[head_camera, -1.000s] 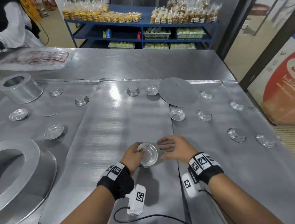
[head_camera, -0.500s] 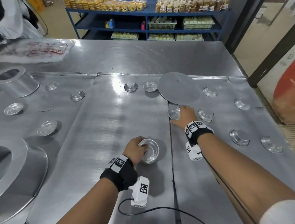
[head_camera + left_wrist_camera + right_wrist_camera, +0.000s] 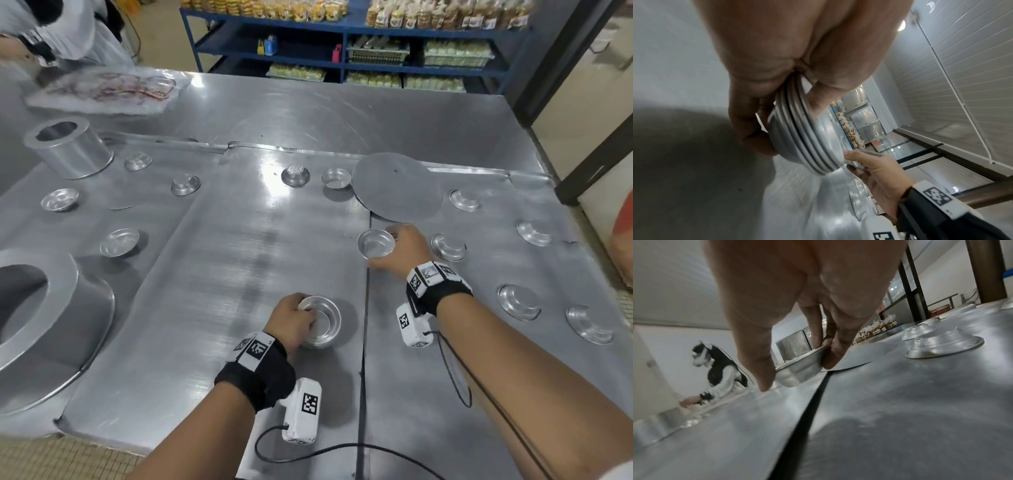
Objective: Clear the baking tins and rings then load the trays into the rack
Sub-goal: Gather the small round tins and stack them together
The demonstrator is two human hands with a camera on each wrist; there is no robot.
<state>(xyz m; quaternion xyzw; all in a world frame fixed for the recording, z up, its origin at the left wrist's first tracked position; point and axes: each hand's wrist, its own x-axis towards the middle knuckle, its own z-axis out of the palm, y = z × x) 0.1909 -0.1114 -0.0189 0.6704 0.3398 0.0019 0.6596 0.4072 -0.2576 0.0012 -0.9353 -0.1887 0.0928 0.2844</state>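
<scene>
Fingers (image 3: 748, 123) of the left hand (image 3: 291, 320) curl round a nested stack of tins (image 3: 807, 142), rims ridged, base hidden by the palm. Right hand (image 3: 402, 251) pinches 1 small shiny tin (image 3: 799, 371) by its rim, tilted just off the brushed steel worktop (image 3: 239, 274), beside a flat round disc (image 3: 397, 186). Other upturned tins look blurry.

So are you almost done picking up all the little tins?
Not nearly. The left hand holds a stack of tins already gathered. The right hand is pinching one more tin. Many small tins, like this one, still dot the trays, and no tray is racked.
</scene>
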